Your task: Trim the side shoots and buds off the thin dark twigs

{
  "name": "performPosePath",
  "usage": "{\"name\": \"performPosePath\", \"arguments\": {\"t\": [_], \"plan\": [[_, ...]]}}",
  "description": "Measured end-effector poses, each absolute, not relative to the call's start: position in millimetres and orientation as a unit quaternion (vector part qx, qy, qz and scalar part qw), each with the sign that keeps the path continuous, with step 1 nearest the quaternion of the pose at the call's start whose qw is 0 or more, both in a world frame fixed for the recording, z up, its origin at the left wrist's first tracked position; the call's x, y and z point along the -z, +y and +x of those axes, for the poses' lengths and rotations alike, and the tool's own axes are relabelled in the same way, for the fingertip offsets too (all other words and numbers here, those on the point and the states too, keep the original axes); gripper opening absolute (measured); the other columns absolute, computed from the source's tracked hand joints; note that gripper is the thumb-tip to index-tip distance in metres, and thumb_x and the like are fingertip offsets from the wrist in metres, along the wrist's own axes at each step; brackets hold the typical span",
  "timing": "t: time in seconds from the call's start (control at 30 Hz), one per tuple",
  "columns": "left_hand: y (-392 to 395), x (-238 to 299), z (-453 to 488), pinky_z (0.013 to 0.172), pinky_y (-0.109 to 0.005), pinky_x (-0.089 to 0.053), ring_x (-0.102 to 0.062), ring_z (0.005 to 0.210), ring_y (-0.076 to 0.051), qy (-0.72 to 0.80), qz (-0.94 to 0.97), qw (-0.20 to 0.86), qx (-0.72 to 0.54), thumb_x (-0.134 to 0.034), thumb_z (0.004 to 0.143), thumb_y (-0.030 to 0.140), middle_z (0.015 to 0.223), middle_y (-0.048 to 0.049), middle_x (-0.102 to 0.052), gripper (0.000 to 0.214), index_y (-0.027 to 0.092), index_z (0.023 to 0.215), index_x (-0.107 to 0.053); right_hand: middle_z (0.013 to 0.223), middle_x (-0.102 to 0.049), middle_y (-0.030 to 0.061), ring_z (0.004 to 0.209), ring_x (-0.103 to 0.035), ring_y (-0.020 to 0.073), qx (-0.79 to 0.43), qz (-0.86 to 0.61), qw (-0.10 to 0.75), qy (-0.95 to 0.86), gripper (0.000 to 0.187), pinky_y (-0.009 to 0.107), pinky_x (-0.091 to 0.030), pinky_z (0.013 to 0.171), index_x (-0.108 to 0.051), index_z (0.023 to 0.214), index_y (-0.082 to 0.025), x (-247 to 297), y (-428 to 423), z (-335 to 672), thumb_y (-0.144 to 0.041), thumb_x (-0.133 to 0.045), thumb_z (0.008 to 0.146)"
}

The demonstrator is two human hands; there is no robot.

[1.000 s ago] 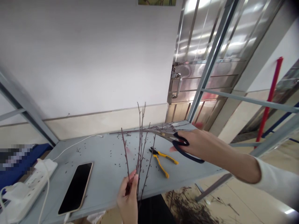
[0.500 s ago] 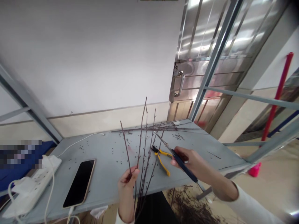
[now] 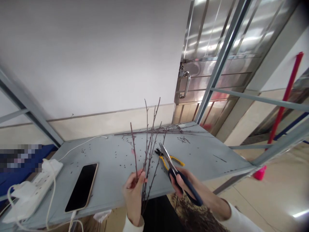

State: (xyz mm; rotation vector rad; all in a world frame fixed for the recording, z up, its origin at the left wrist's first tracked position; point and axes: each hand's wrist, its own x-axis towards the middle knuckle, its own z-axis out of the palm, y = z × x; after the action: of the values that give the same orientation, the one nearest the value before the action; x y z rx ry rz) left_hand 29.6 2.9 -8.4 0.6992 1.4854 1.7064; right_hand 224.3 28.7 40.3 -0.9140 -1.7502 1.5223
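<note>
My left hand [image 3: 135, 185] pinches thin brown twigs [image 3: 146, 151] that stand upright above the table's front edge, one leaning apart to the left. Small buds and side shoots show along them. My right hand [image 3: 185, 183] is closed around the dark blue handles of a pair of scissors [image 3: 166, 154], whose blades point up and to the left, slightly parted, just right of the twigs. Behind the scissors, yellow-handled pliers [image 3: 177, 160] lie on the table, partly covered by the blades.
More twigs [image 3: 178, 130] lie along the back of the grey table [image 3: 108, 180], with small snipped bits scattered about. To the left are a phone [image 3: 82, 187] and a white power strip [image 3: 36, 193] with cables. Cut twigs heap on the floor [image 3: 200, 214]. Metal posts [image 3: 223, 61] frame the table.
My right hand and the scissors have moved down and left, and the blades have parted slightly. The twigs in my left hand have shifted and turned closer together.
</note>
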Motion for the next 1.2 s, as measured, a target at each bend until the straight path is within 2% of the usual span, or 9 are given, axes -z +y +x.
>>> {"name": "performPosePath", "arguments": {"t": [0.13, 0.27, 0.37, 0.53, 0.7, 1.03, 1.2], "plan": [[5.1, 10.4, 30.9, 0.058, -0.023, -0.047, -0.054, 0.056, -0.012, 0.565, 0.266, 0.383, -0.681, -0.078, 0.062, 0.038, 0.064, -0.0006, -0.064, 0.028, 0.014, 0.077, -0.072, 0.062, -0.046, -0.0020, 0.056, -0.044, 0.0123, -0.711, -0.283, 0.312, -0.563, 0.048, 0.028, -0.039, 0.062, -0.047, 0.085, -0.020, -23.3, 13.9, 213.2, -0.065, -0.033, 0.086], [9.8, 9.1, 30.9, 0.052, -0.020, -0.042, -0.049, 0.053, -0.009, 0.530, 0.234, 0.414, -0.703, -0.078, 0.062, 0.037, 0.060, 0.0028, -0.058, 0.031, 0.015, 0.082, -0.071, 0.061, -0.044, -0.0020, 0.057, -0.041, 0.0118, -0.819, -0.229, 0.301, -0.431, 0.053, 0.029, -0.040, 0.064, -0.048, 0.082, -0.019, -29.0, 3.2, 197.7, -0.066, -0.024, 0.088], [12.2, 9.3, 31.1, 0.051, -0.018, -0.039, -0.046, 0.051, -0.008, 0.503, 0.240, 0.422, -0.715, -0.076, 0.064, 0.039, 0.056, 0.0044, -0.054, 0.027, 0.016, 0.073, -0.067, 0.060, -0.044, -0.0019, 0.054, -0.042, 0.0117, -0.850, -0.228, 0.273, -0.388, 0.056, 0.029, -0.041, 0.063, -0.049, 0.079, -0.019, -43.7, -1.1, 188.1, -0.069, -0.024, 0.086], [11.4, 11.2, 31.8, 0.051, -0.019, -0.036, -0.042, 0.049, -0.008, 0.508, 0.268, 0.420, -0.703, -0.071, 0.070, 0.042, 0.052, 0.0055, -0.051, 0.027, 0.016, 0.070, -0.064, 0.059, -0.049, 0.0000, 0.055, -0.047, 0.0129, -0.846, -0.250, 0.241, -0.404, 0.056, 0.030, -0.041, 0.066, -0.050, 0.074, -0.019, -61.0, -4.3, 174.7, -0.070, -0.029, 0.084], [8.7, 5.5, 33.8, 0.050, -0.020, -0.035, -0.041, 0.048, -0.009, 0.543, 0.273, 0.396, -0.688, -0.070, 0.069, 0.043, 0.049, 0.0061, -0.047, 0.028, 0.016, 0.070, -0.064, 0.056, -0.048, -0.0003, 0.052, -0.045, 0.0130, -0.838, -0.263, 0.223, -0.424, 0.057, 0.030, -0.040, 0.064, -0.049, 0.070, -0.021, -65.9, -4.9, 162.8, -0.074, -0.032, 0.080], [6.5, 4.6, 32.3, 0.052, -0.026, -0.043, -0.049, 0.050, -0.014, 0.575, 0.285, 0.330, -0.692, -0.074, 0.065, 0.038, 0.051, 0.0007, -0.057, 0.023, 0.016, 0.068, -0.067, 0.052, -0.049, -0.0014, 0.049, -0.046, 0.0131, -0.783, -0.306, 0.226, -0.493, 0.056, 0.030, -0.041, 0.061, -0.051, 0.069, -0.021, -68.9, -5.6, 159.6, -0.070, -0.028, 0.084], [2.0, -3.5, 34.4, 0.054, -0.028, -0.046, -0.052, 0.052, -0.016, 0.581, 0.292, 0.302, -0.697, -0.074, 0.064, 0.036, 0.060, -0.0022, -0.063, 0.020, 0.017, 0.067, -0.068, 0.046, -0.050, -0.0032, 0.041, -0.045, 0.0113, -0.723, -0.370, 0.208, -0.545, 0.054, 0.025, -0.034, 0.048, -0.047, 0.069, -0.021, -62.3, -0.2, 159.0, -0.071, -0.034, 0.082]]}}
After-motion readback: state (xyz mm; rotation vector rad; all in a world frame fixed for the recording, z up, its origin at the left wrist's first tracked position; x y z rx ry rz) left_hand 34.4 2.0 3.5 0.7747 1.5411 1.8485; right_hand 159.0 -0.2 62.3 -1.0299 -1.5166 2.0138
